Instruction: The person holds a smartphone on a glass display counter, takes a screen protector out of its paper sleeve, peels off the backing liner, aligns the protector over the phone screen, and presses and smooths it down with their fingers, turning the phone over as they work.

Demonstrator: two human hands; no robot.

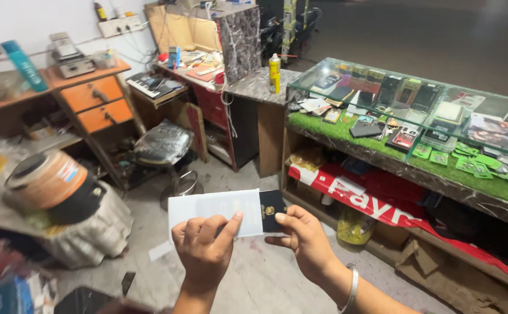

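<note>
Two hands: left hand (204,247) pinching white sleeve (213,210), right hand (305,238) pinching black card (272,210) at its end. Glass counter (405,99) right; stool (164,144), speaker (53,183) beyond.

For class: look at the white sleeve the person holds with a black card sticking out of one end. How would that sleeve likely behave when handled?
The white sleeve looks thin and flat, so it is probably light and would bend easily. Pinched by the left hand, it stays straight, suggesting some stiffness. The black card, held by the right hand, pokes out of the open end, so it might slip out if tilted.
</note>
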